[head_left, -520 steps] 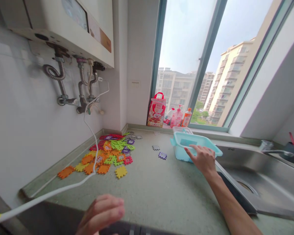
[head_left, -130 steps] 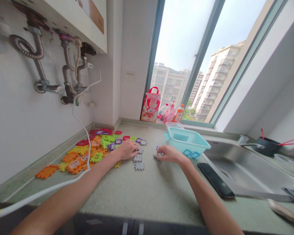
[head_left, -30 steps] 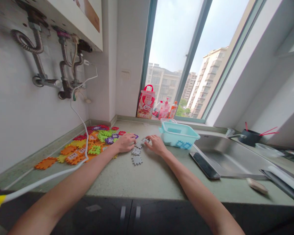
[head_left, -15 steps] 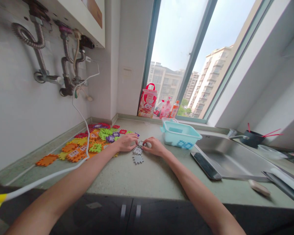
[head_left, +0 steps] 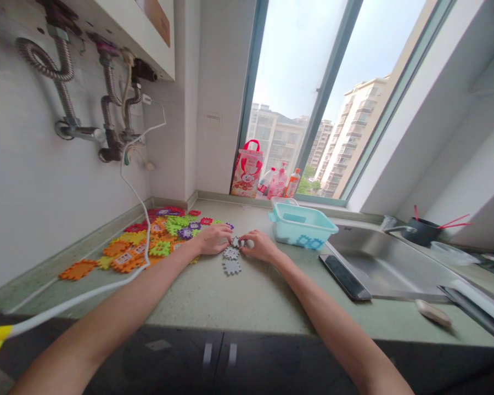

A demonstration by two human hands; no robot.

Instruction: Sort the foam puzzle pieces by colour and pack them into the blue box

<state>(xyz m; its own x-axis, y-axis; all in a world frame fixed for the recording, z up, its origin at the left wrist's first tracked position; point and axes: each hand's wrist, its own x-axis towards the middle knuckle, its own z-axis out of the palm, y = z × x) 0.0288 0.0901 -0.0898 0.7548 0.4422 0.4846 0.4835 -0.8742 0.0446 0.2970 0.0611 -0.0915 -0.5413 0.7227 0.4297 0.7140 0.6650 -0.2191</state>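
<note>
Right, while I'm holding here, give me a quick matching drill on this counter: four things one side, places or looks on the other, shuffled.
Things
1. Gray tiles
2. Phone
3. Red-handled bag
4. Basket

Places or looks
A. Upright by the window
B. Pale blue, open-topped
C. In a line, the farthest between left hand and right hand
D. Black, flat beside the sink

Pairs: 1-C, 2-D, 3-A, 4-B
</note>
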